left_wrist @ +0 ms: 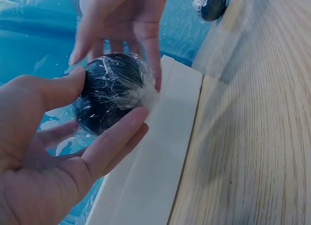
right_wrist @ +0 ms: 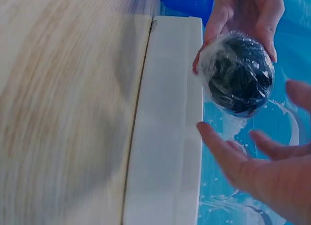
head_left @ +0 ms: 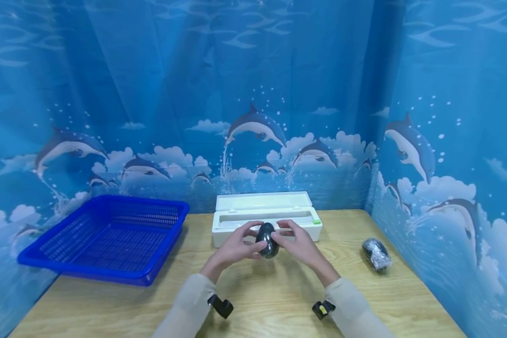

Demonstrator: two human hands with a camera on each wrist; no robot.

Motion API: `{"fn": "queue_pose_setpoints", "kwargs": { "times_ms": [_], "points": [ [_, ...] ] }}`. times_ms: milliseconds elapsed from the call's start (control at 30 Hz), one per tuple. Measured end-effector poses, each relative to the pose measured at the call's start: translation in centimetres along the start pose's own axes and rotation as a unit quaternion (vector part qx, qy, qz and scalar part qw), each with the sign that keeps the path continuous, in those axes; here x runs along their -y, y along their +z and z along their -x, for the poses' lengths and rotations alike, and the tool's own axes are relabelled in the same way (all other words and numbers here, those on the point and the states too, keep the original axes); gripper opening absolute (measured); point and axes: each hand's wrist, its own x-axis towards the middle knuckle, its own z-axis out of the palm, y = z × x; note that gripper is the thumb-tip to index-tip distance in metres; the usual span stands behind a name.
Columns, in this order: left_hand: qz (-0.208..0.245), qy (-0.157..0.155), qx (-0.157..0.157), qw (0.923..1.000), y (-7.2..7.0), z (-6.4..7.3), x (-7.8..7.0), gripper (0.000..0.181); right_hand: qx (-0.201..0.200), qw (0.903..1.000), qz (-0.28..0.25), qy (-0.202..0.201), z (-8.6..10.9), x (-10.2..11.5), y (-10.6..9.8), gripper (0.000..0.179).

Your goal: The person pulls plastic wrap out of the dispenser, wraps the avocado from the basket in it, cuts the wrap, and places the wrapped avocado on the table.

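Note:
A dark, egg-shaped item (head_left: 269, 247) wrapped in crinkled cling film is held up in front of the white box. My left hand (head_left: 233, 245) grips it between thumb and fingers. In the left wrist view the wrapped item (left_wrist: 109, 91) shows bunched film on the side by the fingertips. My right hand (head_left: 297, 244) is close beside it, fingers spread and apart from the film in the right wrist view. Behind both hands stands the white cling film dispenser (head_left: 216, 238), its lid (head_left: 264, 201) raised and a green slider (head_left: 317, 221) at its right end.
A second dark item (head_left: 377, 255) in cling film lies on the wooden table (head_left: 279, 300) to the right. At the left sits a blue plastic basket (head_left: 145, 277). Blue curtains (head_left: 173, 94) printed with dolphins stand behind the table and along its sides.

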Motion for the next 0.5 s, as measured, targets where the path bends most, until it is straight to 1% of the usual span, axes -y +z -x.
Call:
{"fn": "queue_pose_setpoints", "kwargs": {
  "times_ms": [33, 100, 167, 233, 333, 433, 500],
  "points": [
    [-0.004, 0.003, -0.004, 1.0000, 0.05, -0.03, 0.03, 0.066, 0.007, 0.9999, -0.002, 0.016, 0.01, 0.00, -0.03, 0.058],
    [-0.003, 0.009, -0.004, 0.9999, 0.13, -0.10, 0.10, 0.067, 0.036, 0.9986, -0.024, 0.029, -0.01, -0.14, -0.13, 0.061],
    [0.003, 0.011, -0.002, 0.9999, 0.22, -0.14, 0.18, 0.067, 0.068, 0.9959, -0.054, 0.025, -0.04, -0.34, -0.22, 0.061],
    [0.002, 0.015, 0.003, 0.9999, 0.30, -0.19, 0.23, 0.068, 0.089, 0.9928, -0.079, 0.018, -0.12, -0.53, -0.27, 0.060],
    [-0.008, 0.024, 0.009, 0.9996, 0.46, -0.25, 0.22, 0.064, 0.091, 0.9914, -0.093, 0.015, -0.16, -0.60, -0.25, 0.063],
    [-0.024, 0.032, 0.010, 0.9991, 0.62, -0.27, 0.11, 0.061, 0.076, 0.9934, -0.081, 0.029, -0.19, -0.55, -0.17, 0.072],
    [-0.030, 0.031, 0.009, 0.9990, 0.71, -0.27, 0.03, 0.063, 0.073, 0.9942, -0.073, 0.032, -0.20, -0.54, -0.17, 0.075]
  ]
}}
